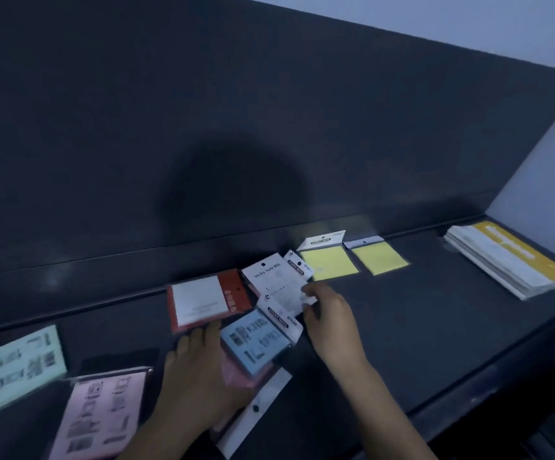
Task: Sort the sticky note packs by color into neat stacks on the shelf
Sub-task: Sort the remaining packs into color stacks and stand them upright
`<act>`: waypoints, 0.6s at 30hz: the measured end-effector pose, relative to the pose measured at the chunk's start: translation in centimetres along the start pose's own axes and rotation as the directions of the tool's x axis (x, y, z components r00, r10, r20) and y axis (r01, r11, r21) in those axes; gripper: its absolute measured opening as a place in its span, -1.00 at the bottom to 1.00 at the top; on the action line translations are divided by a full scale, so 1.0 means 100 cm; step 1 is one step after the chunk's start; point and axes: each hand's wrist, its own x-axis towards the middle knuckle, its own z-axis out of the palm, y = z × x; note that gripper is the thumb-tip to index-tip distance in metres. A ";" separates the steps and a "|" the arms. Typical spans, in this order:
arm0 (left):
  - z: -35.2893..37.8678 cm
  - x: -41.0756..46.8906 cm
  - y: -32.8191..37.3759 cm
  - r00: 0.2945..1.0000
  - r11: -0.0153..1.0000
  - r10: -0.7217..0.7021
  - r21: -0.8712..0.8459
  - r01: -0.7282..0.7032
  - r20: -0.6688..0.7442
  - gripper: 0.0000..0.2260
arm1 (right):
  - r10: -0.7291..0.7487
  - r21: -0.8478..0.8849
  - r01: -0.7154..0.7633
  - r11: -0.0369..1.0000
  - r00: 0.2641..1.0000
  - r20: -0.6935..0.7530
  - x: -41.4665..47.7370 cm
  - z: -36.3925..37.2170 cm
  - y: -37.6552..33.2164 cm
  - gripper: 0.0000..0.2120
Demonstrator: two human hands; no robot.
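Sticky note packs lie on a dark shelf [419, 327]. My left hand [196, 376] rests flat on a pink pack [236, 376], its fingertips touching a red pack [203, 298]. A blue pack [256, 343] lies between my hands. My right hand [329, 313] pinches a white-backed pack [277, 285] at its right edge, in the jumbled pile. Two yellow packs [327, 262] [380, 258] lie side by side behind the pile. At the far left are a mint green pack [20, 366] and a pink pack [100, 416].
A stack of white and yellow packs [505, 260] sits at the shelf's right end near the wall. The shelf's dark back panel [236, 127] rises behind everything. The front edge runs diagonally at the lower right.
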 end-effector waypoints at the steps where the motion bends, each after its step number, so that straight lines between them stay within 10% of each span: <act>1: -0.001 0.000 0.000 0.999 0.999 -0.032 0.006 0.032 0.006 0.09 | -0.009 0.012 0.009 1.000 1.000 0.024 0.013 0.003 0.000 -0.68; 14: 0.006 -0.004 -0.011 0.922 0.889 -0.387 -0.272 0.369 -0.016 -0.10 | 0.007 0.020 -0.011 1.000 0.984 0.176 0.113 0.035 0.040 -0.86; 18: 0.000 -0.011 -0.014 0.885 0.770 -0.466 -0.498 0.400 -0.008 -0.57 | -0.004 0.257 -0.051 0.965 0.978 0.208 0.115 0.017 0.042 -0.78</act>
